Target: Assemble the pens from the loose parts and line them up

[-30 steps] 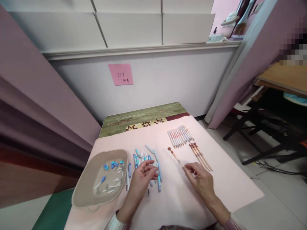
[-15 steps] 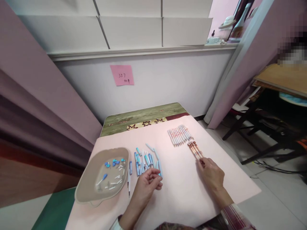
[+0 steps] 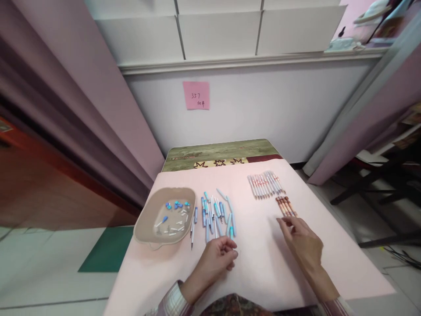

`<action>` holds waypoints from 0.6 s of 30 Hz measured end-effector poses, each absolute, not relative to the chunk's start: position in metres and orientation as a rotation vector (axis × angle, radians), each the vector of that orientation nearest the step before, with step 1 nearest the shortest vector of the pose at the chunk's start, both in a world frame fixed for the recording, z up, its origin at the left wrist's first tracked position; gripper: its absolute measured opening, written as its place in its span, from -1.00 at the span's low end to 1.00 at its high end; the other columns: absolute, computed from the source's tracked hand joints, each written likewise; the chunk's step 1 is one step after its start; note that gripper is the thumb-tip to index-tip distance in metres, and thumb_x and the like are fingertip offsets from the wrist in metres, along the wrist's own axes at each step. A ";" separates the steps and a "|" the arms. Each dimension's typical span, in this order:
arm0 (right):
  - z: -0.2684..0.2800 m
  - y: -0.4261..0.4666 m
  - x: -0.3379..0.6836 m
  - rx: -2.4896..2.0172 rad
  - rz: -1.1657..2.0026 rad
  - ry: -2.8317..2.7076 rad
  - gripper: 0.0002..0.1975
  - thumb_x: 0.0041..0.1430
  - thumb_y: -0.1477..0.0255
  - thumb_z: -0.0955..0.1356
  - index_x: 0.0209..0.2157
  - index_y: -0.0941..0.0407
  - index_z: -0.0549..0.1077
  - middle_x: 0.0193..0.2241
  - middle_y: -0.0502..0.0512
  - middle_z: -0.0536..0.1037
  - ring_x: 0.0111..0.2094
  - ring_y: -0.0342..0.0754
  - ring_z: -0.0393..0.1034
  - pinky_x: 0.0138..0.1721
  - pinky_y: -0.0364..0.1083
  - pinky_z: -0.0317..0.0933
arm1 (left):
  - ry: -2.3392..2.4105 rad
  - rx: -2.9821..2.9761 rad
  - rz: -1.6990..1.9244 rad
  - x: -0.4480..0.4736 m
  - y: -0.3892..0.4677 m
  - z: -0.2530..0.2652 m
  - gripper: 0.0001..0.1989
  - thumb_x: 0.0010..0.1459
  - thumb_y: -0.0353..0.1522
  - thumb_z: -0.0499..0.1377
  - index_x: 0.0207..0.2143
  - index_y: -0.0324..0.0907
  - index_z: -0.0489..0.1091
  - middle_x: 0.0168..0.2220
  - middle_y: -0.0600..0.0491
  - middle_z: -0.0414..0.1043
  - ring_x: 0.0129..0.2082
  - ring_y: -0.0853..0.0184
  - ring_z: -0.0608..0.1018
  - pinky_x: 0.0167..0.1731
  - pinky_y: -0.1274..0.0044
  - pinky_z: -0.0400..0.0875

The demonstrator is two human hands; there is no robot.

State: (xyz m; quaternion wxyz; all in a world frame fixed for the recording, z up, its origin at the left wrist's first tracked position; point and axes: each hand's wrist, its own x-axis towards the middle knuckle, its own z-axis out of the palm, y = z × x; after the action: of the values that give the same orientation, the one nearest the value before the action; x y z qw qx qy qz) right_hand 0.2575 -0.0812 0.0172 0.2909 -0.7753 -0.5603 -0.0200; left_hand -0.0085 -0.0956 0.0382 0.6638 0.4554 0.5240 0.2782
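Head view: see left hand (image 3: 221,256) at lower centre, fingers loosely curled and part-open, nothing visible in grip; probably held low so as not to block sight of the loose blue pen parts (image 3: 216,210) just above. See right hand (image 3: 301,239) at lower right, also part-open, no pinched item visible, over the lower ends of the brown-topped pens (image 3: 284,205); can't tell if touching. Note those side by side, just below a row of pale pens (image 3: 265,185) right of centre, likely split by type for easy counting. Note basin (image 3: 144,228) left of centre holding small blue pieces (image 3: 178,204) and white bits (image 3: 179,228), probably walled in against rolling off the pink sheet (image 3: 256,263).
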 end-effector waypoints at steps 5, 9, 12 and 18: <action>0.055 -0.061 0.206 -1.803 0.615 -1.908 -0.76 0.18 0.20 0.31 -0.41 0.01 0.55 -0.51 0.00 0.58 -0.51 -0.05 0.44 -0.48 -0.13 0.09 | 1.180 1.112 0.460 -0.010 -0.115 0.028 -0.92 -0.10 -0.41 0.17 -0.47 -0.24 0.42 -0.62 0.16 0.33 -0.70 0.47 0.35 -0.68 0.63 0.12; 0.066 -0.052 0.171 -1.760 0.654 -2.170 -0.87 0.14 0.29 0.36 -0.35 0.01 0.54 -0.51 0.00 0.60 -0.45 -0.02 0.47 -0.46 -0.12 0.07 | 1.239 1.149 0.504 -0.022 -0.121 0.029 -0.91 -0.10 -0.41 0.18 -0.46 -0.23 0.43 -0.62 0.17 0.32 -0.67 0.46 0.35 -0.64 0.62 0.14; 0.072 -0.052 0.163 -1.689 0.611 -2.292 -0.88 0.13 0.31 0.37 -0.30 0.01 0.54 -0.50 0.00 0.61 -0.42 -0.01 0.48 -0.44 -0.12 0.05 | 1.332 1.147 0.568 -0.040 -0.123 0.028 -0.90 -0.09 -0.40 0.18 -0.45 -0.23 0.42 -0.62 0.17 0.31 -0.66 0.45 0.34 -0.63 0.61 0.14; 0.079 -0.028 0.170 -1.613 0.641 -2.179 -0.82 0.15 0.24 0.34 -0.39 0.00 0.54 -0.54 -0.02 0.57 -0.50 -0.05 0.41 -0.49 -0.14 0.02 | 1.507 1.199 0.588 -0.064 -0.127 0.023 -0.92 -0.05 -0.37 0.16 -0.49 -0.21 0.37 -0.65 0.17 0.27 -0.66 0.43 0.32 -0.62 0.59 0.13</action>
State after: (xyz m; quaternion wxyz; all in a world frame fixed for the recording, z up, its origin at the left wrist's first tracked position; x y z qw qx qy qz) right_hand 0.1698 -0.0280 0.0794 0.1770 -0.5697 -0.7699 0.2264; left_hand -0.0642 -0.1267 0.0231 0.5347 0.5031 0.6326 0.2466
